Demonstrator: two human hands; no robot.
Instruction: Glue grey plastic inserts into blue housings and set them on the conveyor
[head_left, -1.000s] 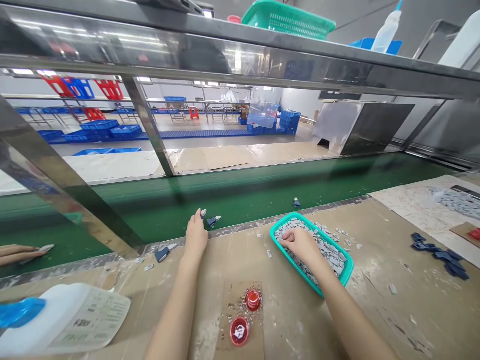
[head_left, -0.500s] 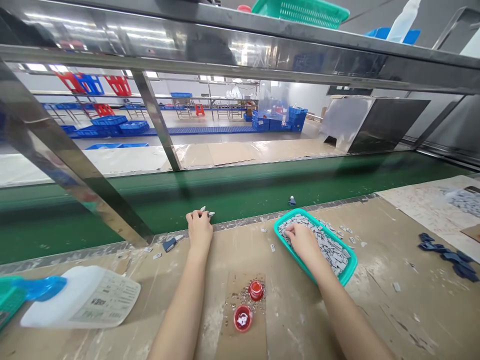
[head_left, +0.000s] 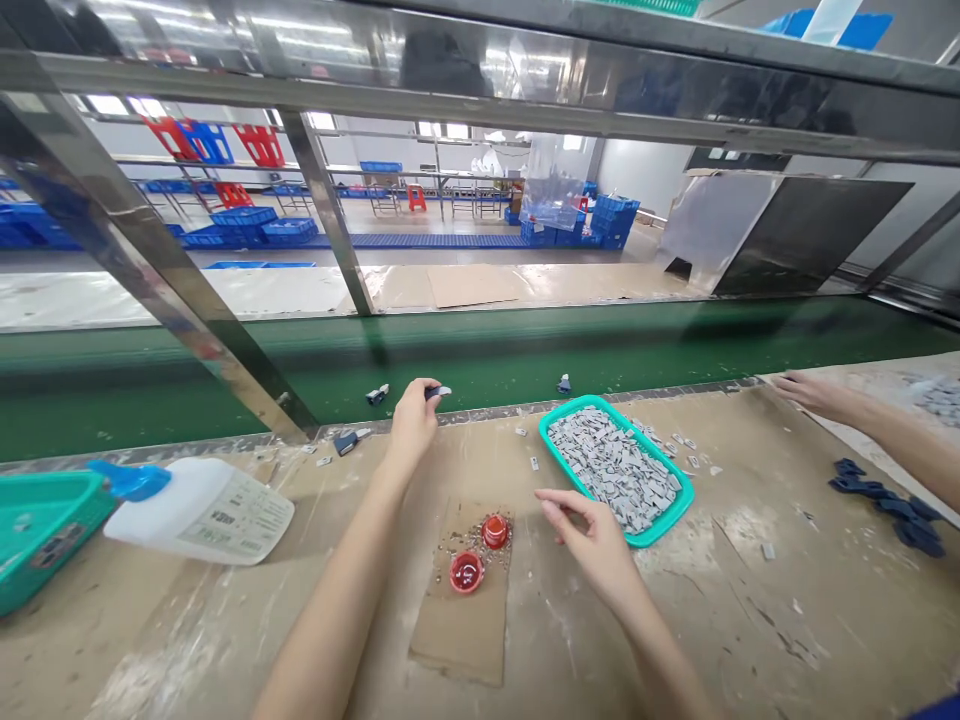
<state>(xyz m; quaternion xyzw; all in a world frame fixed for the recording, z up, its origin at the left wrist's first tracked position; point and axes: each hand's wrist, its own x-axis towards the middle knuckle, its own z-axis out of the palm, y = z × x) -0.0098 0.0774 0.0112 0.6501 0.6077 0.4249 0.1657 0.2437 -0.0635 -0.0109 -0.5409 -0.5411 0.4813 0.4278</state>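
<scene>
My left hand (head_left: pixel 415 420) is closed on a dark blue piece with a pale tip (head_left: pixel 436 392), held at the near edge of the green conveyor belt (head_left: pixel 487 360). On the belt to its left lies a similar dark piece (head_left: pixel 377 395). My right hand (head_left: pixel 592 540) is in front of the green tray (head_left: pixel 551 447) full of small grey chips (head_left: pixel 611 465). Its thumb and index fingertips are close together in a pinch; whatever sits between them is too small to make out. Between my forearms, two red pots (head_left: pixel 466 573) stand on a cardboard strip (head_left: pixel 461 640).
At left lie a white bottle with a blue top (head_left: pixel 217 510) and a green basket (head_left: pixel 52 520). Another person's hand (head_left: pixel 817 393) reaches in at right, above several dark blue pieces (head_left: pixel 892 505). A steel post (head_left: pixel 202 320) and overhead shelf (head_left: pixel 480 75) frame the belt.
My right hand has left the chip tray, moving down and left. My left hand has shifted slightly right, leaving a dark piece on the belt. Another person's hand has entered at right.
</scene>
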